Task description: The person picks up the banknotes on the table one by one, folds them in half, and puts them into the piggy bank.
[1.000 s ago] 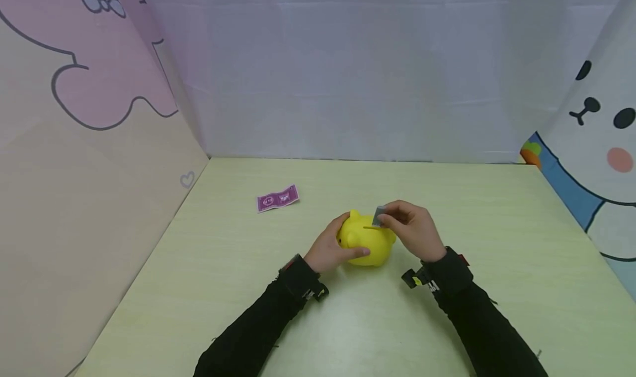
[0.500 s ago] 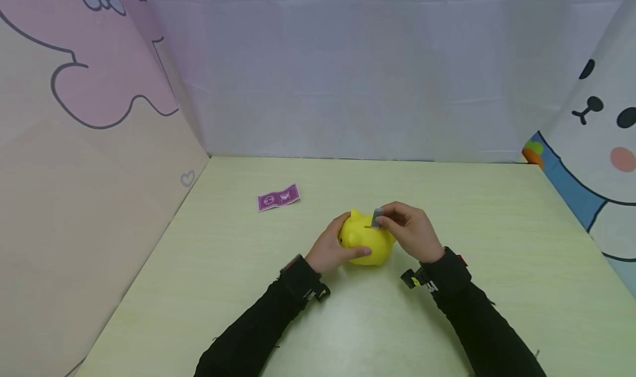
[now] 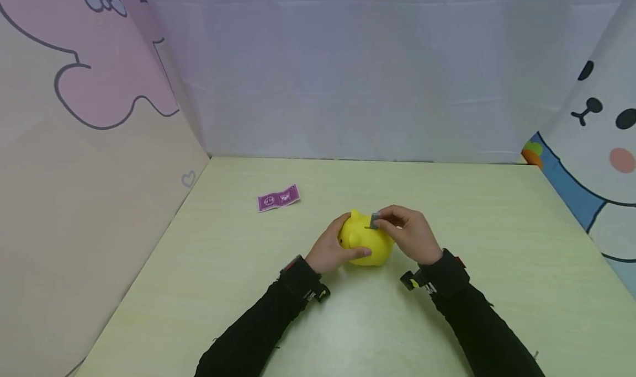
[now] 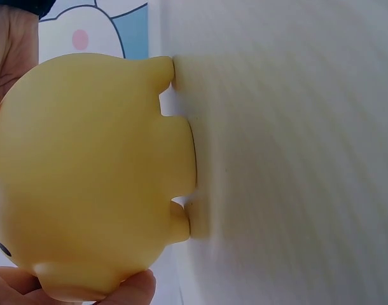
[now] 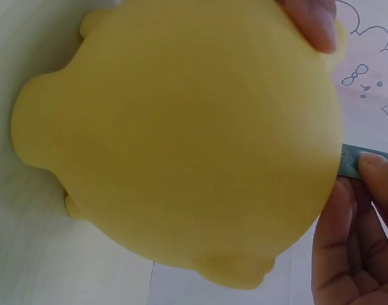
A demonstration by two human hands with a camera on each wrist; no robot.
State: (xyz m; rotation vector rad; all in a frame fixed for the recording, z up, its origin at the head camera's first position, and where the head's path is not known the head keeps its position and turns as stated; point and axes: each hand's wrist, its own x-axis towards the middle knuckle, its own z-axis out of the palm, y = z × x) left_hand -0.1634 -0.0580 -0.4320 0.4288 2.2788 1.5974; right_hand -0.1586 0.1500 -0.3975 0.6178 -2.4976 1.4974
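A yellow piggy bank (image 3: 375,250) stands on its feet on the table, its face toward the left. My left hand (image 3: 330,249) grips its head end, thumb along the near side. Above its back, my right hand (image 3: 411,233) pinches a small grey-green folded banknote (image 3: 375,220) between thumb and fingers. The note's lower edge is at the slot on top. In the right wrist view, the banknote (image 5: 350,160) meets the top of the piggy bank (image 5: 200,127). The left wrist view shows the piggy bank's (image 4: 86,159) side and feet on the tabletop.
A purple toy banknote (image 3: 279,198) lies flat on the pale table (image 3: 223,255), behind and left of the piggy bank. A white cloth (image 3: 348,79) hangs along the back edge, and printed panels with cartoon figures stand at both sides.
My right hand has moved slightly down and left, and less of the grey-green banknote shows above the slot. The left hand and piggy bank have stayed in place.
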